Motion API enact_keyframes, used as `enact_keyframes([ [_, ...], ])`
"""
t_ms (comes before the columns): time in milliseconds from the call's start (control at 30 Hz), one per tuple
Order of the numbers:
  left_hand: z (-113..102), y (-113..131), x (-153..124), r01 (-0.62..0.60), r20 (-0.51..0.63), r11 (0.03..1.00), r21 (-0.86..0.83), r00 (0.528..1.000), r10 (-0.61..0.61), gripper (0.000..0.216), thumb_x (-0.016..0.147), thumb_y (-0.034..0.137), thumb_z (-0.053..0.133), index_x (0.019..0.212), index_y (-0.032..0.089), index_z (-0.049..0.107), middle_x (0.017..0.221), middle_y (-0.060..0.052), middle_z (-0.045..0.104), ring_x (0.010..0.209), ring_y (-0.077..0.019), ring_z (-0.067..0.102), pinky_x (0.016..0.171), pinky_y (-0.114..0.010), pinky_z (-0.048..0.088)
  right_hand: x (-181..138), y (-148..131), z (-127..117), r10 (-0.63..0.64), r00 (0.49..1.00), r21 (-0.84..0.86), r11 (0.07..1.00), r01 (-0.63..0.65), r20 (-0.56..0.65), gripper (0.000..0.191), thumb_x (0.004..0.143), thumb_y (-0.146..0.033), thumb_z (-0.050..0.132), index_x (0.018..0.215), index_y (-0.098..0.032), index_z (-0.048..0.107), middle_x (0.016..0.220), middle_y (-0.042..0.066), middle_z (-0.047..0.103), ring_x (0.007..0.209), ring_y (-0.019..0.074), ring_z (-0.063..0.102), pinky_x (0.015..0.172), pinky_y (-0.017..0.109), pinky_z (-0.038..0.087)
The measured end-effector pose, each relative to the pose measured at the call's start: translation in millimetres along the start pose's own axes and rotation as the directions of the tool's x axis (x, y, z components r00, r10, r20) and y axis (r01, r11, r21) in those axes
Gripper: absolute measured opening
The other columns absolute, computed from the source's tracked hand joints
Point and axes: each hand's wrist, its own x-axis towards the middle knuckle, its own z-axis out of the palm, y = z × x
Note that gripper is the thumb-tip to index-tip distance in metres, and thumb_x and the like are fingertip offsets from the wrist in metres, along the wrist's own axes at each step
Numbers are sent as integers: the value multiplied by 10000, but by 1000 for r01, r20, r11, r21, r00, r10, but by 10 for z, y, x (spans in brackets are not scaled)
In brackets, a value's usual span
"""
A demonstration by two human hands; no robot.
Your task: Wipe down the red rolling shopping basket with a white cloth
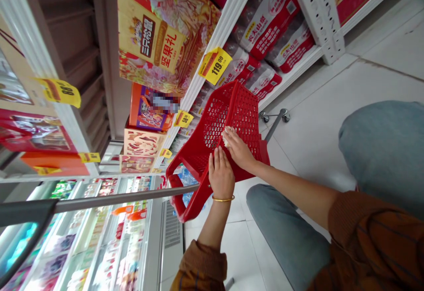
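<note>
A red plastic shopping trolley basket [247, 105] with perforated sides appears tilted in the view, and both hands are at its near side. My left hand [221, 174], with a gold bangle at the wrist, lies on the basket's rim, its fingers stretched out flat. Just beside it, my right hand [240, 149] presses a crumpled white cloth or tissue [226, 137] against the rim. Part of that white piece is hidden under the fingers. A grey metal handle bar [129, 197] runs from the basket to the left edge.
Shelves with gift boxes [159, 30] and yellow price tags [215, 66] stand close beyond the basket. Red-wrapped bottle packs [265, 21] fill the lowest shelf. A lit display case [99, 242] is at lower left. Pale floor tiles [331, 92] lie near my knees [380, 141].
</note>
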Motion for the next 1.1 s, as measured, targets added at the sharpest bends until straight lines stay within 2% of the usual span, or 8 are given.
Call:
enact_keyframes([
  [233, -18, 10, 1, -9, -20, 1000, 7, 1000, 9, 489, 915, 116, 304, 1389, 18, 365, 1463, -175, 361, 1395, -256, 283, 1163, -463, 240, -247, -76, -81, -40, 995, 42, 998, 36, 90, 560, 918, -89, 336, 1461, -212, 281, 1530, 78, 279, 1433, 198, 171, 1167, 486, 252],
  [467, -66, 49, 57, 0, -37, 1000, 14, 999, 1, 451, 915, 150, 349, 1338, 50, 468, 1419, -176, 439, 1373, -267, 328, 1152, -470, 259, -479, -55, -254, -31, 985, 189, 982, -1, 169, 462, 882, -126, 442, 1332, -209, 507, 1412, 90, 473, 1341, 210, 390, 1105, 456, 369],
  [567, -53, 101, 146, -13, -31, 1000, 16, 999, 13, 449, 921, 159, 351, 1341, 50, 465, 1426, -175, 431, 1378, -262, 320, 1154, -459, 260, -496, -7, -324, 32, 990, 268, 961, -67, 135, 389, 854, -164, 510, 1227, -219, 603, 1303, 82, 584, 1227, 212, 533, 1042, 425, 450],
  [667, -1, 165, 283, -12, -18, 1000, 13, 1000, 12, 456, 926, 158, 343, 1359, 55, 441, 1456, -164, 390, 1388, -251, 301, 1160, -441, 253, -457, 48, -367, 140, 990, 274, 951, -144, 33, 342, 802, -146, 541, 1108, -226, 674, 1190, 74, 660, 1111, 207, 619, 989, 402, 498],
  [800, 66, 235, 481, 17, -19, 1000, -3, 1000, -17, 463, 937, 156, 311, 1379, 61, 412, 1479, -143, 358, 1397, -249, 282, 1161, -440, 245, -308, 131, -407, 249, 964, 250, 943, -221, -88, 369, 786, -123, 528, 1114, -221, 666, 1225, 77, 637, 1141, 201, 593, 1015, 396, 471],
  [967, 76, 282, 652, 29, -18, 999, -19, 999, -30, 488, 929, 124, 292, 1410, 68, 352, 1497, -140, 319, 1407, -242, 257, 1164, -454, 230, 12, 288, -407, 273, 941, 190, 953, -236, -201, 425, 859, -151, 464, 1264, -228, 563, 1387, 75, 503, 1306, 188, 439, 1117, 415, 344],
  [1100, 107, 296, 693, 35, -5, 999, -23, 999, -35, 485, 925, 124, 303, 1403, 72, 369, 1502, -131, 311, 1414, -250, 234, 1167, -457, 221, 178, 438, -310, 227, 965, 130, 969, -210, -130, 491, 884, -128, 403, 1362, -221, 460, 1473, 57, 393, 1405, 170, 268, 1171, 419, 232],
])
